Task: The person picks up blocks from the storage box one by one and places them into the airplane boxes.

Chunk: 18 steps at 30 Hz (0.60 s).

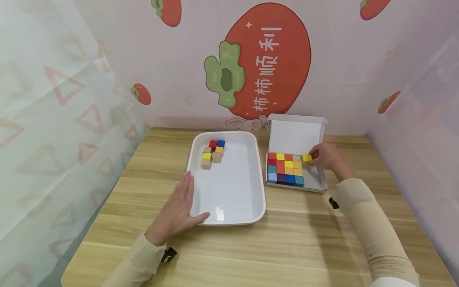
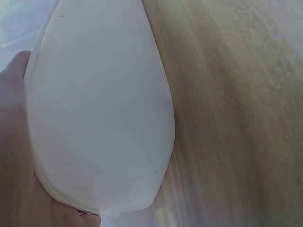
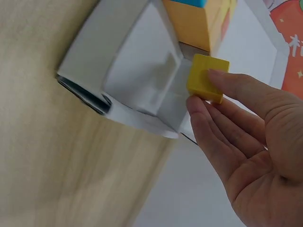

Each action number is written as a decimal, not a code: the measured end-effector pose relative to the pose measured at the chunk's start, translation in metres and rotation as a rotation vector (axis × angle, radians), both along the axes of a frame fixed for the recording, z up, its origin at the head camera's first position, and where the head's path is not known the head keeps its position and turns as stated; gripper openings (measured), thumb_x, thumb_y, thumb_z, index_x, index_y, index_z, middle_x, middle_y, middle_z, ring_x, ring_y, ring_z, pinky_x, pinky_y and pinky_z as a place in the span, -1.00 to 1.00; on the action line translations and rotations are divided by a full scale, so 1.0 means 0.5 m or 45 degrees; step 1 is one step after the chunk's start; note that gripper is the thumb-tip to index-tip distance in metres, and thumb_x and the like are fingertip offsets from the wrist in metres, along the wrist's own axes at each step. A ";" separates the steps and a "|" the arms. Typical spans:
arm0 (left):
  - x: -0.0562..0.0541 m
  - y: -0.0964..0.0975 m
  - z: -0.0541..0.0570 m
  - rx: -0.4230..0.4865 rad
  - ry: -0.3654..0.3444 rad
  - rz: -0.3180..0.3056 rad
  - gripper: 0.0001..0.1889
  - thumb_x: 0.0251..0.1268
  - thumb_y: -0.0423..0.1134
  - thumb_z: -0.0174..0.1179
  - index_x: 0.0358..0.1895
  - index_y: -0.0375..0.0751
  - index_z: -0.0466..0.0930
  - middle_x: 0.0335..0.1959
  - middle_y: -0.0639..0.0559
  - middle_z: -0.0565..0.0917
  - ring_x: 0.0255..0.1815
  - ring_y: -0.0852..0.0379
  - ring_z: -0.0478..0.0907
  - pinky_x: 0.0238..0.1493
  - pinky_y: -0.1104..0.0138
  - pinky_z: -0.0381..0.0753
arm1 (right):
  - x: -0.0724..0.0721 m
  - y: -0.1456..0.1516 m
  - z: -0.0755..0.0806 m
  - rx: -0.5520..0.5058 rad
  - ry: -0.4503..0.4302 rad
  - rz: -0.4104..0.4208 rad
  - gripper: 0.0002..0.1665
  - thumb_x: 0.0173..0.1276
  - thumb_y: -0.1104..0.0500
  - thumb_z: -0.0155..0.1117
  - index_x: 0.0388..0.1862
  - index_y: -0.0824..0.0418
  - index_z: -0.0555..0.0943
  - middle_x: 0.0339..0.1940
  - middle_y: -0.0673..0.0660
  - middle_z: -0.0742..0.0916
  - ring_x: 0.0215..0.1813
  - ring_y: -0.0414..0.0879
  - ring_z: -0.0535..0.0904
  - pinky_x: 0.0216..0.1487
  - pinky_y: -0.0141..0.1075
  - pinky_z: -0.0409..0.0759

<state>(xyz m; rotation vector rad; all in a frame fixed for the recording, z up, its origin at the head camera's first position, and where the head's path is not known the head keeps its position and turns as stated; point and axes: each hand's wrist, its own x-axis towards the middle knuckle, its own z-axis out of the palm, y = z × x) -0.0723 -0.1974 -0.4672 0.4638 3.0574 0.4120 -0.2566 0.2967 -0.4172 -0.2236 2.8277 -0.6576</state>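
Note:
Between thumb and fingertips, my right hand [image 1: 327, 156] pinches a yellow cube [image 3: 207, 77] at the back right corner of an open white cardboard box [image 1: 315, 181]. Rows of coloured cubes [image 1: 285, 169] fill the left part of that box, in reds, oranges, yellows, blues, teal and purple. The floor on its right side is bare. My left hand [image 1: 178, 207] rests at the near left corner of a white tray [image 1: 229, 191], fingers straight along the left rim and thumb spread over the front rim. In the left wrist view, the tray's outer wall [image 2: 102, 109] hides part of this hand.
Several cubes [image 1: 212, 154] stand in the tray's far left corner: plain wood, red, blue, yellow and orange. The box lid [image 1: 295, 137] stands raised at the back. Both containers sit on a wood-grain table [image 1: 287, 247] before a printed backdrop [image 1: 172, 63].

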 end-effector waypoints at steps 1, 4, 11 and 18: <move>0.000 0.000 0.000 -0.001 0.000 -0.001 0.32 0.27 0.52 0.13 0.71 -0.43 -0.26 0.78 -0.30 -0.24 0.81 -0.26 -0.21 0.72 -0.14 0.09 | 0.000 -0.001 -0.005 -0.003 0.005 -0.005 -0.56 0.36 0.20 0.50 0.11 0.45 0.70 0.01 0.42 0.76 -0.07 0.18 0.64 0.05 0.00 0.76; -0.001 0.000 0.000 -0.005 -0.004 -0.003 0.32 0.27 0.52 0.12 0.70 -0.44 -0.26 0.78 -0.30 -0.24 0.81 -0.26 -0.21 0.72 -0.14 0.09 | 0.002 -0.003 -0.019 -0.020 -0.001 -0.036 -0.55 0.39 0.17 0.49 0.14 0.43 0.69 0.03 0.41 0.76 -0.05 0.19 0.62 0.03 -0.03 0.75; -0.002 0.001 0.001 -0.012 -0.016 0.007 0.32 0.26 0.52 0.13 0.71 -0.43 -0.27 0.78 -0.30 -0.25 0.81 -0.26 -0.22 0.72 -0.15 0.09 | 0.002 -0.013 -0.040 -0.077 0.012 -0.090 -0.56 0.41 0.18 0.47 0.14 0.44 0.67 0.07 0.42 0.73 0.00 0.21 0.60 0.05 -0.04 0.73; -0.003 0.001 0.001 -0.020 -0.029 0.018 0.32 0.25 0.53 0.13 0.71 -0.41 -0.26 0.79 -0.27 -0.25 0.81 -0.25 -0.21 0.71 -0.16 0.10 | -0.002 -0.029 -0.009 0.000 0.053 0.011 -0.56 0.38 0.29 0.46 0.15 0.53 0.63 0.07 0.51 0.72 0.02 0.28 0.63 0.19 0.15 0.72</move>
